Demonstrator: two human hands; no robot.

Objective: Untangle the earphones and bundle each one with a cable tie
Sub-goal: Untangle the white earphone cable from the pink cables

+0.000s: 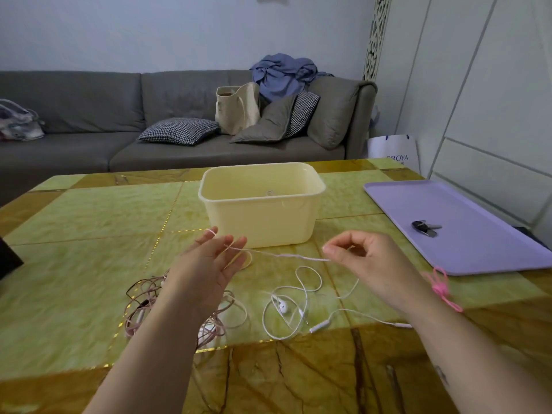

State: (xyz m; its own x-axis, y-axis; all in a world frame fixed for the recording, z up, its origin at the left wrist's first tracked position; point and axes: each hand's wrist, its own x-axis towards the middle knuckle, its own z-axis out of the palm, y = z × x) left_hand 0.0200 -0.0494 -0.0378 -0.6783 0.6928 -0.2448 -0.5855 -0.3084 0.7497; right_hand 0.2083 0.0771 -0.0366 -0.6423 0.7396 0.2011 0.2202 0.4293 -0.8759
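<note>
Grey sofa (pixel 89 100) with cushions, a tote bag and a heap of blue clothes fills the back of the room. In front of it stands a table (pixel 89 219) with a green and yellow marbled top.

A cream plastic tub (pixel 260 222) sits near the middle of the table. To its right lies a lilac tray (pixel 478 249) with a bunch of keys (pixel 424 229) on it. Pink cable ties (pixel 441 286) lie on the table just beside the tray's near edge, close to the right wrist.

The left hand (pixel 206 264) is held above the table with its fingers straight and spread. A thin pale cable (pixel 286 256) loops over those fingers. It runs taut across to the right hand (pixel 367 261), which pinches it between thumb and forefinger with the other fingers curled.

Below the stretched cable a set of white earphones (pixel 283 307) lies in loose loops on the table. Its earbuds and remote are visible.

A tangle of pinkish earphone cable (pixel 140 297) lies to the left, partly hidden under the left forearm. I cannot tell which set the taut cable belongs to.
</note>
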